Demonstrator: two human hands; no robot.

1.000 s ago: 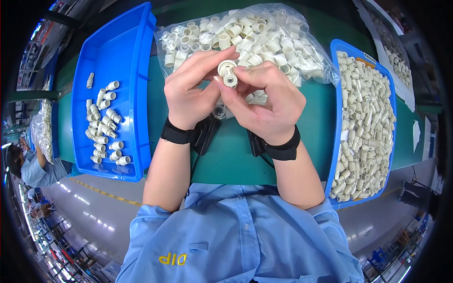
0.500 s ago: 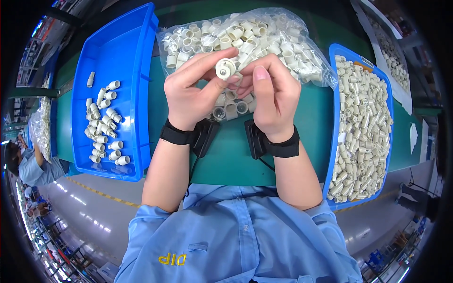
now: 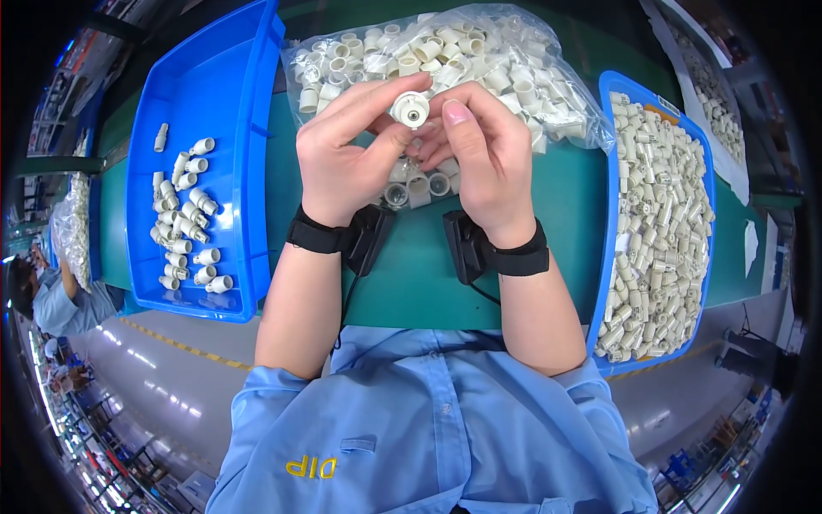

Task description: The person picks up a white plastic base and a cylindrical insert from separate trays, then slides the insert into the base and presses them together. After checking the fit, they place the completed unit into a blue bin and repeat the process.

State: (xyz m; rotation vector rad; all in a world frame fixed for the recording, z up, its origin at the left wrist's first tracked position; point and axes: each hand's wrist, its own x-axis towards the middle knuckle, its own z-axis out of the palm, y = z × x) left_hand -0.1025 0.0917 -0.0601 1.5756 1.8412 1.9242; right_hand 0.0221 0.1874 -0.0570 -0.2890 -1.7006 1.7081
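Note:
A round white plastic lamp socket (image 3: 410, 110), with a small metal contact at its centre, faces up between my hands. My left hand (image 3: 347, 150) is closed on it, the thumb below and the index finger along its upper left side. My right hand (image 3: 484, 158) has its fingers bent in against the socket's right side, its thumb raised over them. The undersides of the fingers and the lower part of the socket are hidden. Just beyond lies a clear plastic bag (image 3: 591, 128) filled with short white cylindrical sleeves (image 3: 425, 49).
A blue tray (image 3: 201, 73) on the left holds several white socket parts (image 3: 190, 224). On the right, a blue bin (image 3: 602, 248) is heaped with similar parts (image 3: 655, 231). Everything rests on a green table (image 3: 411, 295). Another person (image 3: 64, 300) works at far left.
The lamp socket has tilted a little and its centre contact looks darker. My right hand has shifted slightly left, with its index fingertip closer to the socket's edge. My left hand keeps its hold.

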